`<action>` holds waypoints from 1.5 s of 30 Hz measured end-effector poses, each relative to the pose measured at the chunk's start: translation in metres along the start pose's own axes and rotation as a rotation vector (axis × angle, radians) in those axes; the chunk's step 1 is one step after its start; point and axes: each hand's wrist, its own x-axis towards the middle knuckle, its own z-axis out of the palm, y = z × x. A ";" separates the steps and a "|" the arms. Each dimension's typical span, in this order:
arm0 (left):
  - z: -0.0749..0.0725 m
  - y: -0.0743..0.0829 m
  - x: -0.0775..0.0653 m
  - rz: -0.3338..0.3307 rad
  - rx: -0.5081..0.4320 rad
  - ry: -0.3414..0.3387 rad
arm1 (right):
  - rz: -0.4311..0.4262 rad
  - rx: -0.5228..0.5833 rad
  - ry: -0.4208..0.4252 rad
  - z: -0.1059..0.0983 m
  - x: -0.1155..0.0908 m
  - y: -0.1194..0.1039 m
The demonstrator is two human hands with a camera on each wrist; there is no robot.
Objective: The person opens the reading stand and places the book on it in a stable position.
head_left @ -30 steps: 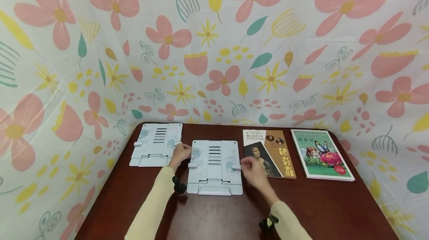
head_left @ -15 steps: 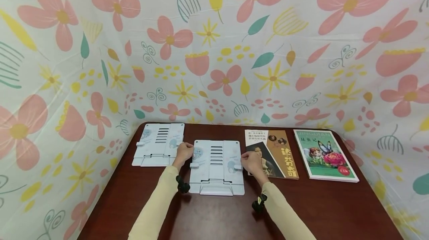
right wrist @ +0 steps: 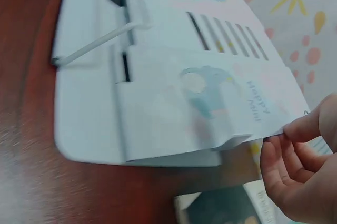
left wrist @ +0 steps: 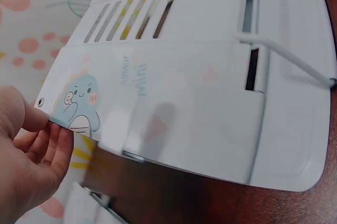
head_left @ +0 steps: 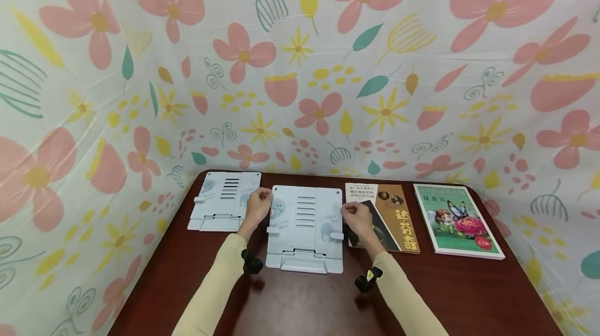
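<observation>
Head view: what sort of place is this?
Probably an indoor desk screened off with cloth: a glossy dark reddish-brown tabletop, a creased white floral-printed backdrop behind and beside it, and a white rectangular slotted folding stand.

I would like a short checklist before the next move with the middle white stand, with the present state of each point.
1. Left grip on the middle white rectangular stand with cartoon print: ok, it pinches the left edge.
2. Right grip: ok, it pinches the right edge.
3. White upper panel lifted: ok, tilted up from the flat white base.
4. Panel keeps its angle when released: cannot tell, both grips hold it.
5. Stand clear of the brown, black and white paper book: ok, dark red-brown wooden table shows between them in the right wrist view.
</observation>
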 end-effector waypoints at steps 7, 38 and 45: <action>-0.011 0.015 -0.012 0.106 -0.003 0.061 | -0.040 0.126 -0.008 -0.016 -0.003 -0.023; -0.069 0.036 -0.092 0.331 -0.035 -0.073 | -0.491 0.138 -0.102 -0.063 -0.085 -0.054; -0.071 0.026 -0.102 0.443 -0.143 -0.096 | -0.524 0.118 -0.117 -0.065 -0.092 -0.042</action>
